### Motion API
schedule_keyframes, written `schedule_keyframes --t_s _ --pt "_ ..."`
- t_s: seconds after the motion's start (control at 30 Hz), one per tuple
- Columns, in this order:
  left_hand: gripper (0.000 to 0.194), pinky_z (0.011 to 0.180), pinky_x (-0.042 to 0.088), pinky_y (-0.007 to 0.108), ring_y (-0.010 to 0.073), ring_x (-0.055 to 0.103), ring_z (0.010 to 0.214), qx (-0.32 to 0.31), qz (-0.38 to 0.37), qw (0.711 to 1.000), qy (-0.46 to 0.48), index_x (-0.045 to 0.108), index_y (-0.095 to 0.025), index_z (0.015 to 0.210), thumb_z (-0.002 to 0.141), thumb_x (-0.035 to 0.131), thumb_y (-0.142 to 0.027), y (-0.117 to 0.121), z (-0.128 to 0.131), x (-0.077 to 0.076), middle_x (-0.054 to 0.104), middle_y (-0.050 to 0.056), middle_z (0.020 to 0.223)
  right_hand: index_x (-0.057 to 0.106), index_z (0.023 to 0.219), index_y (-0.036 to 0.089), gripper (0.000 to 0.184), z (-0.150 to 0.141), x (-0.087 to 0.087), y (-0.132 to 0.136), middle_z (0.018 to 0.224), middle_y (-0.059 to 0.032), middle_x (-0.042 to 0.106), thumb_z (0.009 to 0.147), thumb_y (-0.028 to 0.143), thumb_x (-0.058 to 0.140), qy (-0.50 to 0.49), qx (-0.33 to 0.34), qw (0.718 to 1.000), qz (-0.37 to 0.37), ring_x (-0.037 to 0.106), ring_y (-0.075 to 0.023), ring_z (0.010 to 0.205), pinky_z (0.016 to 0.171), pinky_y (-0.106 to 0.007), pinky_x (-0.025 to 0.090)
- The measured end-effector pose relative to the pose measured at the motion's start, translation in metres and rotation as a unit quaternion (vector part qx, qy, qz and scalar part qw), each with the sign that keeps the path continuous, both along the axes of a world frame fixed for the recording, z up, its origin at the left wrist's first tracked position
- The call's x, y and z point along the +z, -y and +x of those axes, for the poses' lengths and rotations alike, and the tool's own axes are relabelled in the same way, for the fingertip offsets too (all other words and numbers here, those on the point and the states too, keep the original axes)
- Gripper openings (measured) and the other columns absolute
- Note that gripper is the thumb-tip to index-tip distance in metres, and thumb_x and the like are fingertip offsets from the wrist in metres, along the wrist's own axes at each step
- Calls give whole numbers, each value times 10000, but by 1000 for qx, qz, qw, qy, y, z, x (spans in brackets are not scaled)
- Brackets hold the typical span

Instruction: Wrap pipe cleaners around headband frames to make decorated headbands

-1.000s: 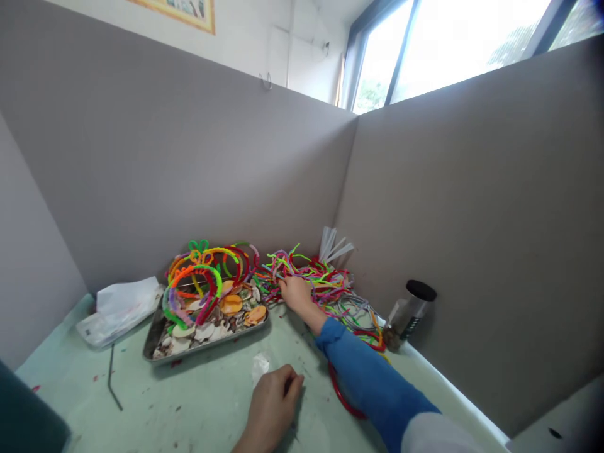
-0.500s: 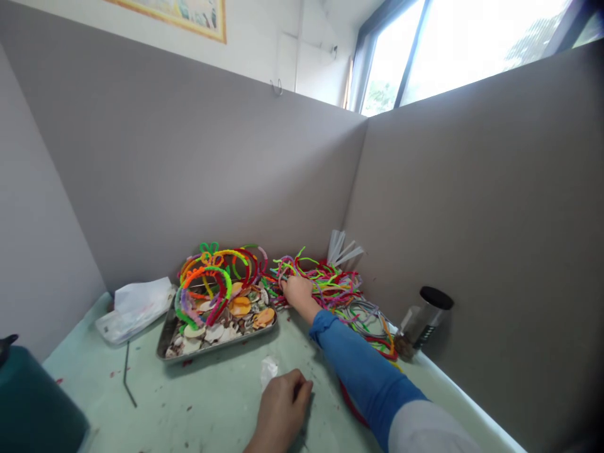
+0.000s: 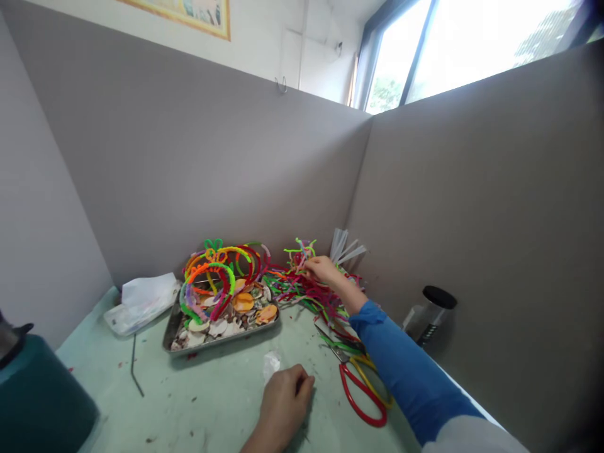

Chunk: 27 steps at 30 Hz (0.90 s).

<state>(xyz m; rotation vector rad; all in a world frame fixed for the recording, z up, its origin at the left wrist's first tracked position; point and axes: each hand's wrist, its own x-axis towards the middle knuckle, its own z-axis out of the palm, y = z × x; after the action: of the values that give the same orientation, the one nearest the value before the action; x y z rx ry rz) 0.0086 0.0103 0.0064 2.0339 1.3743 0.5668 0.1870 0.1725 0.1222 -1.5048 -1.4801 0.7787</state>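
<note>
At the back of the table, my right hand point(image 3: 323, 270) is closed on a bunch of colourful pipe cleaners point(image 3: 302, 251), lifted at the edge of a tangled heap of pipe cleaners point(image 3: 321, 292). My left hand point(image 3: 285, 399) rests on the tabletop near the front with its fingers curled in. Whatever it may hold is hidden. A small piece of clear plastic point(image 3: 271, 365) lies just behind it. Scissors point(image 3: 363, 393) with one red and one yellow handle lie below my right forearm, their blades partly under pipe cleaners.
A metal tray point(image 3: 221, 343) of shells point(image 3: 243, 303) stands left of the heap, with pipe-cleaner headbands point(image 3: 210, 277) on it. White sticks point(image 3: 346, 248) lean in the corner. A black-lidded jar point(image 3: 436, 311), a bent rod point(image 3: 134, 371) and a teal bottle point(image 3: 42, 396) stand or lie around.
My right hand has moved right and a little up, lifting pipe cleaners out of the heap. The scissors, earlier mostly hidden by my forearm, now show. My left hand has hardly moved.
</note>
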Motion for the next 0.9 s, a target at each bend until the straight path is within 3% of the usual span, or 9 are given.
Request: schedule_keyframes --t_s 0.33,0.4,0.53,0.7,0.8,0.83,0.9 --pt "263 548 275 219 125 546 605 -2 11 1000 5 633 -172 691 835 452 -297 0 0 -3 644 27 646 599 700 145 230 22 27 33 435 47 475 780 341 508 -169 10 982 81 304 -42 311 319 -160 213" --pt "262 549 275 219 124 544 603 0 11 1000 8 630 -172 687 834 451 -294 0 0 -4 641 26 641 569 646 145 244 23 35 38 411 55 431 771 352 538 -187 10 977 99 275 -36 304 312 -161 191" --pt "263 551 275 220 124 541 603 0 11 1000 10 627 -170 683 834 449 -292 0 0 -4 636 25 637 595 736 152 261 23 46 44 439 61 438 794 391 508 -180 20 975 132 292 -38 323 337 -159 237" --pt "271 548 276 221 124 539 602 -5 10 1000 4 637 -168 696 834 444 -299 1 -1 -3 634 28 636 626 787 124 277 18 43 53 455 46 487 778 374 506 -80 23 989 121 345 -52 344 351 -165 240" --pt "283 552 280 222 124 545 609 -8 16 1000 4 648 -173 710 836 434 -308 1 -1 -4 646 28 651 629 756 122 260 18 43 61 451 45 477 787 318 459 79 8 993 90 349 -59 366 389 -181 256" --pt "286 551 281 223 123 547 609 -7 17 1000 5 652 -175 713 835 432 -310 2 -2 -4 652 29 656 623 678 124 244 18 43 64 441 38 472 773 284 466 171 20 983 60 357 -62 376 402 -189 254" --pt "290 550 281 227 126 556 617 -2 24 1000 8 662 -177 712 828 435 -315 3 -3 -4 664 33 669 590 539 131 252 16 47 72 446 17 483 744 248 501 368 60 928 12 382 -72 408 430 -207 245"
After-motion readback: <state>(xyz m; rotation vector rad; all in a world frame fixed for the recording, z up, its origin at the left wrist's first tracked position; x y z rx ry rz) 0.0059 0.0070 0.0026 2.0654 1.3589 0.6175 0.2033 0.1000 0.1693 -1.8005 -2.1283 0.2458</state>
